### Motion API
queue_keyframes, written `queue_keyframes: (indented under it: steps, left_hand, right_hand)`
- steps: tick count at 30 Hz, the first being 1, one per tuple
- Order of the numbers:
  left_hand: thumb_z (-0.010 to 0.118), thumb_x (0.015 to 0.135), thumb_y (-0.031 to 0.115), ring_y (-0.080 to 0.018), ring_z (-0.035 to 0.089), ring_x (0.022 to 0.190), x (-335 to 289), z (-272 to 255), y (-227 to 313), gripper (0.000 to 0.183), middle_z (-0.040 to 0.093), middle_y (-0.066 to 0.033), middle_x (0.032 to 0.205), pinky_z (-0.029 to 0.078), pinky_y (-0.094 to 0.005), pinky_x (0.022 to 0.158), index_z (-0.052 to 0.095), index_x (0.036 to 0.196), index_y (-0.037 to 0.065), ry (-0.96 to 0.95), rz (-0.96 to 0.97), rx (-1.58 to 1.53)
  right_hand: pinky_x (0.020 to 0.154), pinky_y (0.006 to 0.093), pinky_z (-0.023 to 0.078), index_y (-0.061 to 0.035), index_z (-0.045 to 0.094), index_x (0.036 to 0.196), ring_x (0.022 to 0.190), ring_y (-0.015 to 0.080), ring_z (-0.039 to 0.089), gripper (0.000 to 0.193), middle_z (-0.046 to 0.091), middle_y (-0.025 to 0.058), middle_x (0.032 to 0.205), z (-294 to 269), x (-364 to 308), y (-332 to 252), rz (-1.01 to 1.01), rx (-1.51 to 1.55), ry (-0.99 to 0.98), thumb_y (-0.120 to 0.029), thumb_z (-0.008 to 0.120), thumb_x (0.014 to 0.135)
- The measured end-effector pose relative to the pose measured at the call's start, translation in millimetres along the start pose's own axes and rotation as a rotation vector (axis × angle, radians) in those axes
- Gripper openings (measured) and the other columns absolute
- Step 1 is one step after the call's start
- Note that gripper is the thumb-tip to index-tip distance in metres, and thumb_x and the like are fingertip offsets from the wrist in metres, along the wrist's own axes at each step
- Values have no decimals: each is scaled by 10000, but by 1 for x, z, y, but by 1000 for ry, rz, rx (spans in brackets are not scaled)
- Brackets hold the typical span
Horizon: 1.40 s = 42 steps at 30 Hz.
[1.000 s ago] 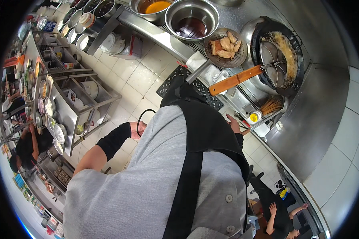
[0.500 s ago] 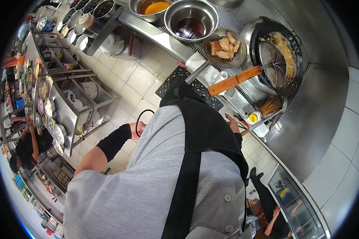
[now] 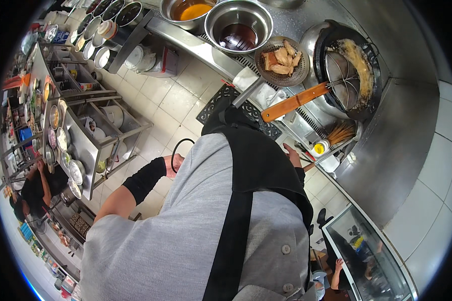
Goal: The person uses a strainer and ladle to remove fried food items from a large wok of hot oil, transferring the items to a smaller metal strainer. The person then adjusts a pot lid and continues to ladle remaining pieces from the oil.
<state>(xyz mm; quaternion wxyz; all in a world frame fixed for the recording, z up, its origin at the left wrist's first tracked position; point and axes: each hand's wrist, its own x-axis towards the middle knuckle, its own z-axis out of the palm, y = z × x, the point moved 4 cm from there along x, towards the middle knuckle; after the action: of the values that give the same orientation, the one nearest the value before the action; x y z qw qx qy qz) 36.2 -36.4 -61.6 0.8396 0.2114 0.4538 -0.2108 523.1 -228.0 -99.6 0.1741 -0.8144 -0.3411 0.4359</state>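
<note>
My left hand (image 3: 174, 165), below a black sleeve, is mostly hidden by my grey shirt. A thin black loop (image 3: 178, 145) rises beside it; whether my fingers hold it I cannot tell. On the other side, my right hand (image 3: 292, 155) hangs by the black apron (image 3: 266, 160), fingers apart, near a wooden handle. A round strainer (image 3: 286, 79) with browned pieces of food rests on the stove edge. Beyond it, a wire skimmer with a wooden handle (image 3: 296, 103) lies across a wok (image 3: 371, 85) of bubbling oil.
Steel bowls (image 3: 238, 25) of liquid stand on the far counter. A bamboo brush (image 3: 341, 133) and a yellow-capped bottle (image 3: 320, 147) sit near the wok. Prep counter with ingredient bowls (image 3: 75, 171) at left; one person there, another by a glass door (image 3: 356, 241) at lower right.
The glass door at lower right has swung left, with the other person's hand on its edge. At left, the co-worker has shifted slightly. My own hands stay where they were.
</note>
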Motion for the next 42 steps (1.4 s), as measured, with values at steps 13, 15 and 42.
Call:
queue_keyframes:
  steps: [13, 15, 42]
  left_hand:
    - [633, 929, 102, -215, 720, 934, -29, 36, 28, 318, 717, -186, 1094, 590, -324, 847, 638, 1169, -107, -42, -6, -94]
    - [635, 927, 103, -220, 720, 943, -28, 35, 26, 321, 715, -190, 1098, 589, -328, 851, 637, 1170, -108, -43, 2, -88]
    - [661, 912, 198, -218, 709, 922, -24, 28, 18, 326, 723, -155, 1087, 580, -390, 805, 677, 1146, -27, -63, -48, -1]
  right_hand:
    - [836, 412, 549, -85, 576, 1373, 866, 308, 722, 482, 712, 233, 997, -3, 1, -5, 8, -6, -14, -194, 654, 909]
    - [839, 412, 549, -85, 576, 1372, 869, 309, 722, 482, 710, 235, 1003, -2, 1, -4, 3, -7, -15, -197, 654, 910]
    - [832, 416, 545, -99, 575, 1374, 856, 327, 721, 480, 714, 238, 907, 2, 2, 6, -2, -1, -43, -198, 653, 911]
